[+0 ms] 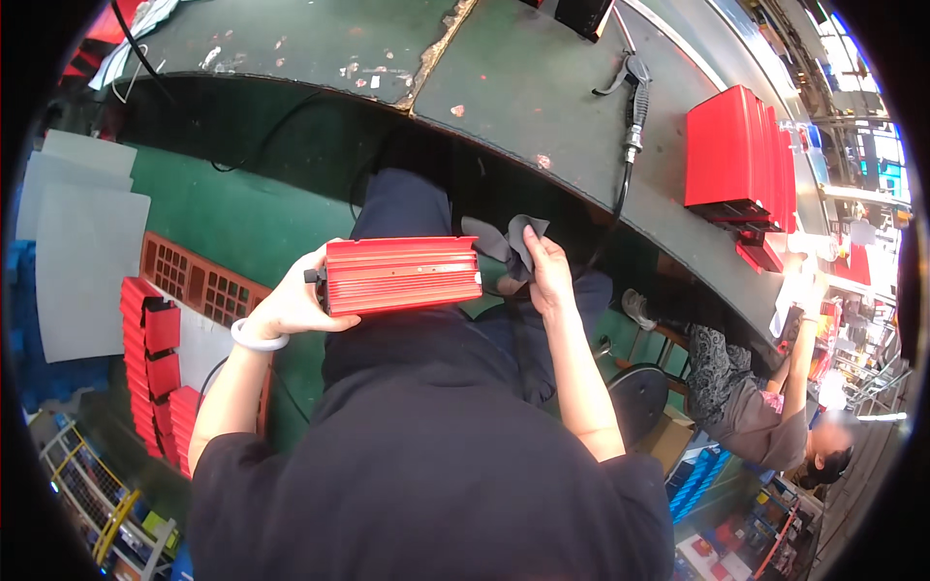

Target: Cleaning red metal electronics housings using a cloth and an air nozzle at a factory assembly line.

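In my left hand [295, 302] is a red ribbed metal case [402, 275], gripped at its left end and held level above my lap. A black knob or plug sticks out of that end, beside my fingers. My right hand [548, 271] pinches a dark grey cloth [521, 242] just to the right of the case. The cloth hangs in folds and appears apart from the case. A pale band circles my left wrist.
A green workbench [504, 107] runs across the front, bearing an air blow gun [635, 97] with its hose and a stack of red cases [741, 155]. At left, more red cases [150, 368] stand by a brown plastic crate [199, 281]. A co-worker [765, 416] sits at right.
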Demonstrator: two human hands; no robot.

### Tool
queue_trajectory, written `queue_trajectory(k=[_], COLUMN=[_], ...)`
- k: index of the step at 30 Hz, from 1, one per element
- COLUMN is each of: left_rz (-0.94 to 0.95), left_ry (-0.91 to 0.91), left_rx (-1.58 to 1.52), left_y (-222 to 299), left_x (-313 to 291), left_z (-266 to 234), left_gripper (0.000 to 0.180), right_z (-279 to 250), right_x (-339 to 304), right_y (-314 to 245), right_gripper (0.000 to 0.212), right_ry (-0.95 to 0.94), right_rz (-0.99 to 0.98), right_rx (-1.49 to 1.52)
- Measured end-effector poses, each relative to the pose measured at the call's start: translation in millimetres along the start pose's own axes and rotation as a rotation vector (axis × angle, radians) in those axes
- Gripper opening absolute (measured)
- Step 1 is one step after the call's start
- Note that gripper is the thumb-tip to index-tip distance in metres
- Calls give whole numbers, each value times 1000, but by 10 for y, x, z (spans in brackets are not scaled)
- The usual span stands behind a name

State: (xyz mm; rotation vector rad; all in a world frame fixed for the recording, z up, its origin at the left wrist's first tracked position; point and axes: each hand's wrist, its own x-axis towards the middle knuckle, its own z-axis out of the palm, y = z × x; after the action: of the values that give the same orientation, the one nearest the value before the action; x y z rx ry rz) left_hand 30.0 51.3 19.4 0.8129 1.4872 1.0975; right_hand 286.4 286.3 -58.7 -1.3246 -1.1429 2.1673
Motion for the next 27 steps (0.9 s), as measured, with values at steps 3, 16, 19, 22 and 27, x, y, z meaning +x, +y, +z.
queue_trajectory(k=[3,16,19,22,27], left_rz=[23,-11,104,172,191], left_ry=[1,10,-42,-75,-71], left_rx=[27,-46,72,141,202], left_y=[15,96,81,138,207], left_x=[-18,66,94,96,117], left_z=[19,27,32,111,199], left_gripper=[77,74,65,53,51], right_z=[100,444,408,408,562], right_x=[-149,-304,-346,-443,-627], right_y=[-56,-489,-540,-516,-551], right_gripper=[26,30,31,31,33], right_ry=[21,-331,-360,-303,-216], right_rz=[-74,-909,-920,-959,-1027], right_rx=[-112,-1177,-1219,-1355,-1472])
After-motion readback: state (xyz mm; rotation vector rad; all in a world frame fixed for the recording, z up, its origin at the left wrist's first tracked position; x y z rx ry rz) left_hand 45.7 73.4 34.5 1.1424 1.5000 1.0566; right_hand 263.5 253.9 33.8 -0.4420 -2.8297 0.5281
